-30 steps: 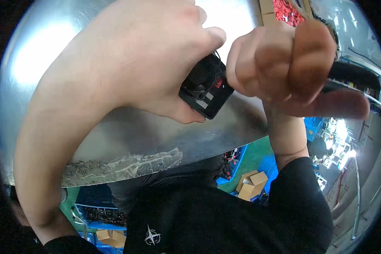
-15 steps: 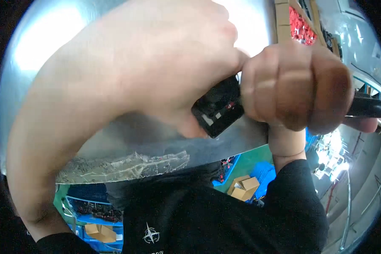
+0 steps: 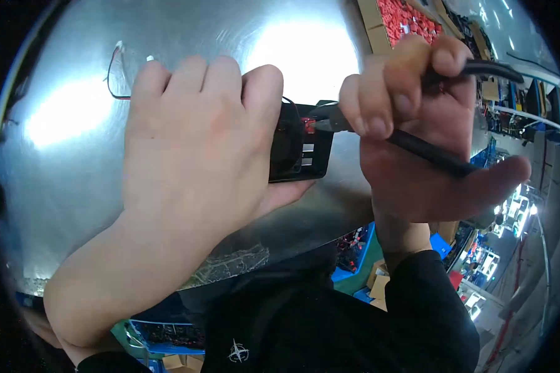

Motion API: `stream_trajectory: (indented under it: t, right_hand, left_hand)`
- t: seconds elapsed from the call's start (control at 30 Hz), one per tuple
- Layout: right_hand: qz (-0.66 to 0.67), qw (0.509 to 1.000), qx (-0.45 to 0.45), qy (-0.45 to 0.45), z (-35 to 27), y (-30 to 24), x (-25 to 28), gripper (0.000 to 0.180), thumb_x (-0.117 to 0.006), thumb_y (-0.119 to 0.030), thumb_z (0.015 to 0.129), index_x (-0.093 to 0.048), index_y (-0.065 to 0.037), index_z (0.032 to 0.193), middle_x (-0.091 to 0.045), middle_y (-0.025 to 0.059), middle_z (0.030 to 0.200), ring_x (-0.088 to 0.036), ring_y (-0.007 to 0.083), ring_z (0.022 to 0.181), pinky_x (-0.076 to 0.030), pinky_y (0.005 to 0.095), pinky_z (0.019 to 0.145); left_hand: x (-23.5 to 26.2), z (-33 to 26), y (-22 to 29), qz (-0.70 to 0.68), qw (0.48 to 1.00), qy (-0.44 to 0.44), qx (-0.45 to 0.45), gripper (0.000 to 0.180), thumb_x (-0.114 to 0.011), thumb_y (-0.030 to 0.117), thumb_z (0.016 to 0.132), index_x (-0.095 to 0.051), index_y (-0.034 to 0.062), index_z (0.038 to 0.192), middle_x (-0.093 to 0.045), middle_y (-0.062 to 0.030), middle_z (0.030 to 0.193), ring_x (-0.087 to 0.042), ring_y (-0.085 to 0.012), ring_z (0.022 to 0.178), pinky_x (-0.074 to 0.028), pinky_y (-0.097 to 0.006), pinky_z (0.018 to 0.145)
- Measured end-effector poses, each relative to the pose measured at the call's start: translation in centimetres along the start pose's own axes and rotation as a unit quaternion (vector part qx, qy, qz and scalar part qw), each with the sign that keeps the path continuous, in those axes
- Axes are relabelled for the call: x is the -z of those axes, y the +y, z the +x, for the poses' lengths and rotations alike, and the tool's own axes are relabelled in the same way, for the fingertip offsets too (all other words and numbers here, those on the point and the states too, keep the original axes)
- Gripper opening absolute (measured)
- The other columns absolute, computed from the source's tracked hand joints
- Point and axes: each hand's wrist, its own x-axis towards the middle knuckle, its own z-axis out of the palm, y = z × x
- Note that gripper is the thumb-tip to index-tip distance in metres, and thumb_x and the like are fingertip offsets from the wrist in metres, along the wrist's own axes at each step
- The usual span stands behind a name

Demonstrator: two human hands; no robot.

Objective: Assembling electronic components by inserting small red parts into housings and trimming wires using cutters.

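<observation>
My left hand (image 3: 196, 137) is closed round a black plastic housing (image 3: 319, 163) over the metal table, its fingers hiding the housing's left side. Small rectangular openings and a small red part (image 3: 307, 125) show on the housing. My right hand (image 3: 417, 118) grips pliers (image 3: 426, 151) with black handles, which are spread apart in the fingers. The pliers' metal jaws touch or nearly touch the red part; whether they are closed on it I cannot tell. A thin red and black wire (image 3: 110, 81) with a pale connector end lies beyond my left hand.
A cardboard box (image 3: 374, 28) of many small red parts stands at the far right. The table's near edge carries worn clear tape (image 3: 233, 264). Below it are blue bins (image 3: 354, 264) with dark and red parts. Shelving (image 3: 529, 99) stands to the right.
The housing has turned more upright and moved slightly left. My right hand has rolled and loosened from a fist, bringing the pliers' jaws and handles into sight at the red part.
</observation>
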Motion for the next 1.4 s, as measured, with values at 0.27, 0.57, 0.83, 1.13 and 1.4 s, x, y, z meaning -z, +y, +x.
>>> stream_trajectory:
  t: [0.27, 0.57, 0.83, 1.13, 1.4]
  right_hand:
    - [-0.061, 0.998, -0.013, -0.033, 1.7, 0.0, -1.9, 0.092, -0.054, -0.089, 0.086, -0.041, -0.009, 0.130, -0.046, 0.0058, 0.101, -0.052, 0.0180, 0.087, -0.040, 0.0375, 0.080]
    - [-0.129, 0.990, 0.038, -0.031, 0.3, 1.2, -1.1, 0.081, -0.042, -0.089, 0.092, -0.044, -0.012, 0.117, -0.042, 0.0044, 0.091, -0.050, 0.0163, 0.077, -0.042, 0.0361, 0.072]
    - [-0.271, 0.919, 0.158, -0.240, 0.1, 1.7, 0.5, 0.077, -0.046, -0.086, 0.093, -0.053, -0.010, 0.101, -0.057, 0.0087, 0.084, -0.049, 0.0169, 0.054, -0.039, 0.0298, 0.049]
    - [-0.134, 0.981, 0.089, -0.109, 0.0, 0.5, 0.0, 0.078, -0.058, -0.084, 0.089, -0.047, -0.012, 0.117, -0.046, 0.0022, 0.085, -0.048, 0.0137, 0.068, -0.041, 0.0317, 0.063]
    - [-0.077, 0.982, 0.066, -0.160, 0.8, 0.4, 0.8, 0.083, -0.051, -0.084, 0.093, -0.046, -0.008, 0.128, -0.046, 0.0042, 0.091, -0.051, 0.0136, 0.072, -0.041, 0.0308, 0.065]
  left_hand:
    - [0.2, 0.8, -0.6, 0.011, 1.000, 0.008, -0.005, 0.073, -0.091, 0.055, 0.053, -0.056, 0.0107, 0.099, -0.055, -0.0086, 0.089, -0.060, -0.0313, 0.086, -0.040, -0.045, 0.077]
    - [0.4, 0.8, -0.7, 0.012, 1.000, -0.018, 0.001, 0.073, -0.095, 0.050, 0.054, -0.057, 0.0093, 0.101, -0.060, -0.0095, 0.090, -0.063, -0.0330, 0.089, -0.044, -0.045, 0.079]
    - [0.5, 0.7, 0.4, 0.035, 0.998, -0.056, 0.018, 0.071, -0.096, 0.044, 0.056, -0.057, 0.0086, 0.103, -0.063, -0.0108, 0.091, -0.065, -0.0325, 0.091, -0.047, -0.045, 0.084]
    - [0.8, 0.5, 0.0, 0.027, 0.999, -0.039, 0.013, 0.070, -0.093, 0.052, 0.059, -0.058, 0.0083, 0.100, -0.064, -0.0105, 0.089, -0.066, -0.0313, 0.089, -0.046, -0.044, 0.083]
    - [0.9, 0.5, -1.2, 0.015, 0.999, -0.034, -0.038, 0.069, -0.092, 0.059, 0.059, -0.060, 0.0089, 0.095, -0.062, -0.0094, 0.086, -0.065, -0.0300, 0.088, -0.045, -0.042, 0.083]
